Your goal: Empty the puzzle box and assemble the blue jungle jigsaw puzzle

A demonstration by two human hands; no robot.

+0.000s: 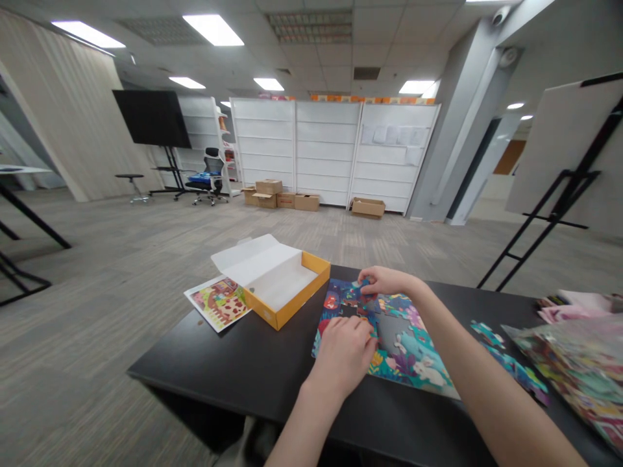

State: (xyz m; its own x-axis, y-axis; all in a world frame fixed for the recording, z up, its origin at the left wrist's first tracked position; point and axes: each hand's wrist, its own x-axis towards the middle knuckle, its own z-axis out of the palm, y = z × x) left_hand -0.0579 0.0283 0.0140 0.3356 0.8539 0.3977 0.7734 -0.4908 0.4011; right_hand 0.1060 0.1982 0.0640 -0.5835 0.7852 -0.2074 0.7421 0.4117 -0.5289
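A partly assembled jigsaw puzzle (413, 347) with a colourful underwater picture lies on the black table, and gaps show the dark surface within it. My right hand (387, 281) is at the puzzle's far edge, fingers pinched on a blue puzzle piece (365, 283). Nearer to me, my left hand (346, 344) rests over the puzzle's left part. Its fingers are slightly bent and lie on the pieces, covering some of the picture. Several loose joined pieces (516, 370) lie to the right, beyond my right forearm.
An open yellow box (289, 306) with a white lid stands left of the puzzle. Beside it a picture sheet (221, 303) overhangs the edge of the black table (214, 370). A clear plastic bag (579, 370) with colourful contents lies at the right. An easel (549, 207) stands beyond.
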